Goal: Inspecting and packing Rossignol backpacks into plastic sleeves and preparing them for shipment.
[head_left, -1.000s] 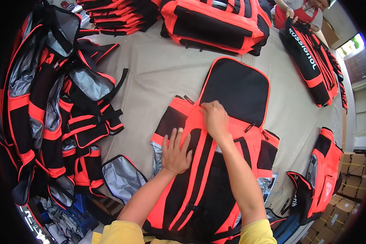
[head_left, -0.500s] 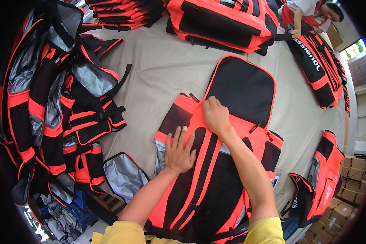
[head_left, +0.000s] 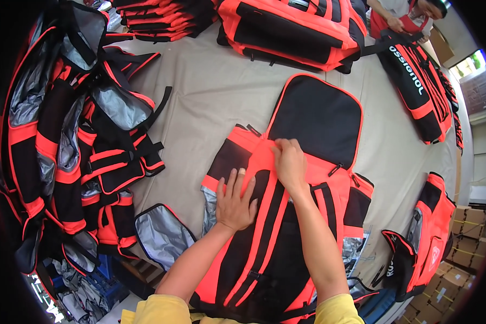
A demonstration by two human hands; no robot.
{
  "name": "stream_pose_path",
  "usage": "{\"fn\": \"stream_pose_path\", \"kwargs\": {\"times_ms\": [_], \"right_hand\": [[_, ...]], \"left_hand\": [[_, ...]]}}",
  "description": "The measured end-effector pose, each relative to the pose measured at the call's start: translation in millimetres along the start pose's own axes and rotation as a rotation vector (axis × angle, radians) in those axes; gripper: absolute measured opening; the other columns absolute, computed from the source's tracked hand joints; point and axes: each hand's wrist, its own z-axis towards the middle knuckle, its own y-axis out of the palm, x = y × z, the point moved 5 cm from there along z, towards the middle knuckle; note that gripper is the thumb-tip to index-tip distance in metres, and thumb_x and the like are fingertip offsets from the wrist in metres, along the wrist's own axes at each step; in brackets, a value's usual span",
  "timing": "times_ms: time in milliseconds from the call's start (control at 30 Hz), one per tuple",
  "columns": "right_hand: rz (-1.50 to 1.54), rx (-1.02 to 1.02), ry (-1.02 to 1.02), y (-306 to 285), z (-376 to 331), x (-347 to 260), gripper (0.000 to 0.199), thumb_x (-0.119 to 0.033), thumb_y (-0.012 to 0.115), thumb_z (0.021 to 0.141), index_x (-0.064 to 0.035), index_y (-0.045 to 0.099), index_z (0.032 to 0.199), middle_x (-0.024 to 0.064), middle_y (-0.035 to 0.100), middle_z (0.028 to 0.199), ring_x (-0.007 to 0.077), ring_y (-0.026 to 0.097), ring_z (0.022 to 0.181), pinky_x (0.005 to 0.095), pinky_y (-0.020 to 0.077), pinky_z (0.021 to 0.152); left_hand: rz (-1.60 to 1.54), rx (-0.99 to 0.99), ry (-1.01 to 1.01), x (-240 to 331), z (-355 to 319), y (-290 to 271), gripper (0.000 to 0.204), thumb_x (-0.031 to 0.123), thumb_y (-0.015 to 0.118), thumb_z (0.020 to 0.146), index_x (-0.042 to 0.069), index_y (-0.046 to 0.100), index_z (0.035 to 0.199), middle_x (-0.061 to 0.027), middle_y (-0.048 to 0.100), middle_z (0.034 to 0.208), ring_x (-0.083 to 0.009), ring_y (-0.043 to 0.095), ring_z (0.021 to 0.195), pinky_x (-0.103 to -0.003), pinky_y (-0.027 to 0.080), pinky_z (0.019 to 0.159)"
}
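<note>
A black and bright orange-red backpack [head_left: 286, 243] lies before me with its shoulder straps facing up. Its black flap [head_left: 316, 121], edged in orange-red, is spread open at the far end. My left hand [head_left: 235, 202] rests flat on the left side of the pack, fingers extended, holding nothing. At the seam where the flap meets the body, my right hand [head_left: 290, 164] has its fingers curled and pressed together. Whatever they pinch is hidden. A zipper pull [head_left: 336, 169] shows at the seam's right end.
Unfinished bags with silver lining [head_left: 121, 105] are heaped on the left. A large bag [head_left: 291, 35] and a stack of pieces [head_left: 164, 19] stand at the back. Another pack [head_left: 429, 243] lies on the right, near cartons [head_left: 470, 221]. A co-worker [head_left: 402, 19] handles a bag [head_left: 416, 81] at far right.
My right hand has shifted slightly rightward along the flap's seam, and its forearm has swung left. My left hand keeps its place on the pack. The co-worker's arms have moved.
</note>
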Motion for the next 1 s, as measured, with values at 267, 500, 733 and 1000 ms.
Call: {"fn": "stream_pose_path", "kwargs": {"times_ms": [267, 500, 733, 1000], "right_hand": [[-0.171, 0.059, -0.091, 9.5, 19.6, -15.4, 0.017, -0.021, 0.079, 0.093, -0.0064, 0.081, 0.100, 0.0135, 0.074, 0.103, 0.0370, 0.073, 0.093, 0.0480, 0.0578, 0.079], [-0.204, 0.024, -0.063, 15.2, 28.5, -4.1, 0.018, -0.023, 0.078, 0.093, -0.0053, 0.078, 0.096, 0.0137, 0.072, 0.099, 0.0369, 0.072, 0.093, 0.0505, 0.0577, 0.075], [-0.262, -0.110, -0.198, 24.2, 19.2, -8.8, 0.009, -0.011, 0.067, 0.095, -0.0038, 0.071, 0.099, 0.0141, 0.071, 0.103, 0.0380, 0.069, 0.098, 0.0511, 0.0582, 0.080], [0.856, -0.468, -0.060, 11.1, -136.8, -170.5, 0.024, -0.022, 0.076, 0.102, 0.0010, 0.072, 0.094, 0.0102, 0.070, 0.079, 0.0213, 0.067, 0.068, 0.0334, 0.0526, 0.066]], "left_hand": [[-0.017, 0.000, -0.011, -0.8, -2.2, -1.3, 0.069, 0.037, 0.064, 0.095, 0.011, 0.052, 0.158, -0.0223, 0.041, 0.167, -0.0397, 0.034, 0.158, -0.063, 0.021, 0.125], [-0.020, -0.001, -0.011, -1.0, -0.6, -0.4, 0.070, 0.038, 0.065, 0.094, 0.011, 0.052, 0.157, -0.0218, 0.041, 0.167, -0.0393, 0.034, 0.158, -0.063, 0.022, 0.125], [-0.013, -0.017, -0.006, 0.9, 1.0, 2.1, 0.070, 0.040, 0.065, 0.095, 0.012, 0.053, 0.158, -0.0214, 0.041, 0.167, -0.0393, 0.034, 0.158, -0.063, 0.022, 0.125], [-0.006, -0.009, 0.008, 8.2, 2.5, 1.9, 0.072, 0.032, 0.066, 0.092, 0.008, 0.049, 0.159, -0.0242, 0.038, 0.168, -0.0420, 0.032, 0.159, -0.064, 0.021, 0.126]]}}
